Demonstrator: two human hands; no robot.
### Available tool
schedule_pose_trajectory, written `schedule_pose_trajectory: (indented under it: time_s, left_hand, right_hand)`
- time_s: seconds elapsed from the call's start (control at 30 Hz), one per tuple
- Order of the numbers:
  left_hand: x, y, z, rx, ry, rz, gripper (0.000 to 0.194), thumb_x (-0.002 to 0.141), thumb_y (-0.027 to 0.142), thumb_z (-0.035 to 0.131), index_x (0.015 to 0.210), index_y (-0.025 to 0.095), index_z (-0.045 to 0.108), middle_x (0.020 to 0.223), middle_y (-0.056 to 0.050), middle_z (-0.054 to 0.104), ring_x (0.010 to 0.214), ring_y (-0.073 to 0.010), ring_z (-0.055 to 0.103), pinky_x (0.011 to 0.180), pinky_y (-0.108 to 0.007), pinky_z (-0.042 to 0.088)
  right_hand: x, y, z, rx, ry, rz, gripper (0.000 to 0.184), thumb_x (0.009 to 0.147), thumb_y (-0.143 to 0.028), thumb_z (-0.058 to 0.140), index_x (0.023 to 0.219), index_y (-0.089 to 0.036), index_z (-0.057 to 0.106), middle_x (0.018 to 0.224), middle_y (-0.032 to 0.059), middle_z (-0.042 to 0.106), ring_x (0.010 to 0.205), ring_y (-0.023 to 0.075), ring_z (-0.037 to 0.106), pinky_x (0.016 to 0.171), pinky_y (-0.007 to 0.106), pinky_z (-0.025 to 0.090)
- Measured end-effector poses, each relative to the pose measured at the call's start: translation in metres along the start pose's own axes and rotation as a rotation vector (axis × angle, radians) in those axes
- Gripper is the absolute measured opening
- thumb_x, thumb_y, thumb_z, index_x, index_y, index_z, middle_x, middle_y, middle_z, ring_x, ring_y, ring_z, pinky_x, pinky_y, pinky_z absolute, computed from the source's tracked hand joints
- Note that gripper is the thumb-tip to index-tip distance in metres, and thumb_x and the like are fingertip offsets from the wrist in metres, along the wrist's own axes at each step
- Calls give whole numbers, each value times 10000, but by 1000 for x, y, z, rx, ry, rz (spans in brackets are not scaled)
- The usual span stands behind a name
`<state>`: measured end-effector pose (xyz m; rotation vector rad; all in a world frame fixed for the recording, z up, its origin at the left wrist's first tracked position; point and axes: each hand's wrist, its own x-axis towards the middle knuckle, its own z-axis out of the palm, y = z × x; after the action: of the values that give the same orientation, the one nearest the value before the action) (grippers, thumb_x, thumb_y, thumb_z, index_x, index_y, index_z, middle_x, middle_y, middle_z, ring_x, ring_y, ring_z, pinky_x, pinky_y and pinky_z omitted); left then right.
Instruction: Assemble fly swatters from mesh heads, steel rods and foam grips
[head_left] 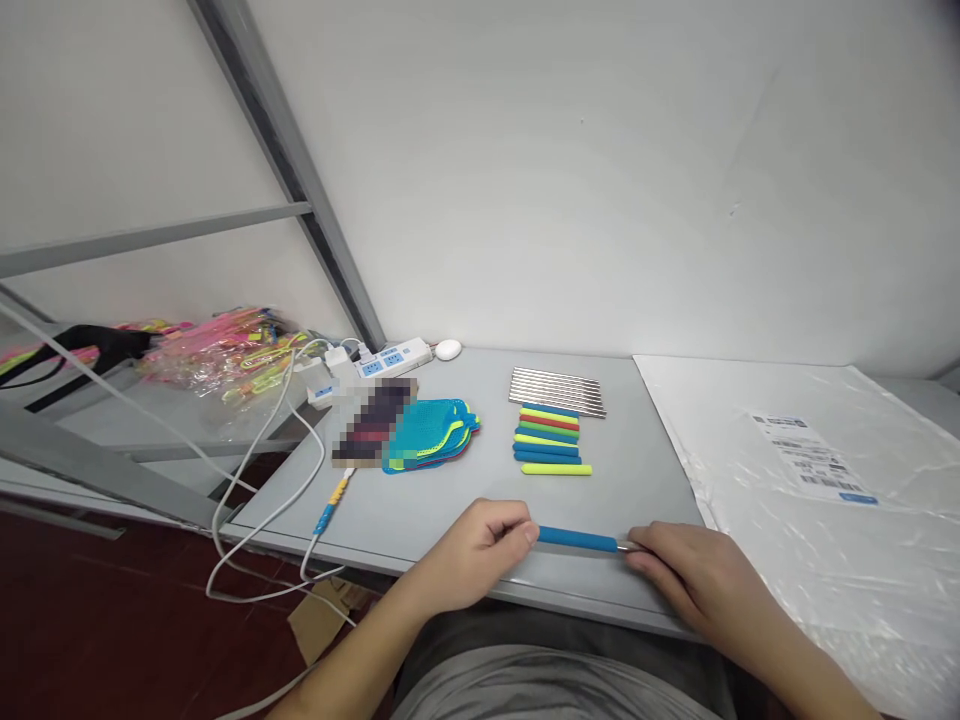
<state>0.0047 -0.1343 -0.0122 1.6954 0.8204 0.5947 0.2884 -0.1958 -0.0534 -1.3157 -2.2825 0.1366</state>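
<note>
- I've got left fingers [516,545] pinching a blue tube [577,539], right fingers [660,541] gripping its metal rod [626,547].
- Rod looks partway in; bare rods [557,391], loose tubes [549,439] untouched on desk [405,510].

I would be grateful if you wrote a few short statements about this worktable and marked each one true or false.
1. The left hand grips one end of a blue tube. True.
2. The right hand holds a metal piece that shows at the blue tube's other end. True.
3. The coloured tubes lying in front of the hands are all red. False: blue, yellow, green and red ones are there.
4. The silver rods lie farther from the hands than the coloured tubes do. True.
5. The mesh sheets lie to the right of the silver rods. False: they lie to the left of them.
</note>
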Motion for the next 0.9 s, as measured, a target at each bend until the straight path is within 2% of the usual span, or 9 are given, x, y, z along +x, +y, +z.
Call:
schedule_pose_trajectory:
  time_s: [0.1,0.2,0.33,0.53,0.6,0.73,0.9]
  left_hand:
    - [-1,-7,8,-161,57,-31,452,959,450,465,610,200,324,587,64,258,566,-102,228,522,-259,193]
    - [-1,-14,18,-231,107,-44,457,974,478,413,616,211,315,566,70,250,541,-102,217,507,-260,192]
    - [3,-18,22,-290,156,-53,447,976,461,425,618,207,342,566,70,280,554,-104,273,576,-251,301]
    - [6,-14,15,-351,118,-52,447,986,419,376,601,199,422,565,37,365,644,-149,458,742,-308,423]
    - [6,-14,13,-372,97,-42,412,978,382,361,614,202,431,560,36,374,636,-155,468,762,-333,441]
    - [6,-16,11,-393,64,-33,322,936,323,430,636,205,433,550,48,372,596,-142,435,795,-362,468]
    - [7,-16,9,-371,54,-46,342,931,319,448,610,203,433,539,45,370,602,-140,443,792,-342,469]
  right_hand:
    - [1,0,1,-12,-3,2,172,1013,-310,453,1039,-219,597,838,4,709,720,161,669,629,280,457]
    - [1,1,0,-18,-1,23,189,1015,-314,444,1037,-216,605,864,10,723,737,163,681,633,281,465]
    - [3,1,-1,-29,-12,55,216,1017,-335,433,1022,-220,616,865,8,731,733,167,688,621,284,471]
    - [5,0,-2,-63,-23,79,255,1024,-347,401,1002,-225,623,855,5,737,725,180,696,622,299,482]
    - [5,0,-2,-64,-28,94,266,1026,-354,393,999,-228,626,865,6,740,737,181,699,633,298,485]
    - [4,0,-2,-56,-50,110,273,1025,-366,393,994,-233,630,868,9,738,743,180,696,630,294,476]
    - [5,-1,-2,-48,-67,122,272,1025,-373,396,998,-232,627,867,11,732,746,183,688,628,296,462]
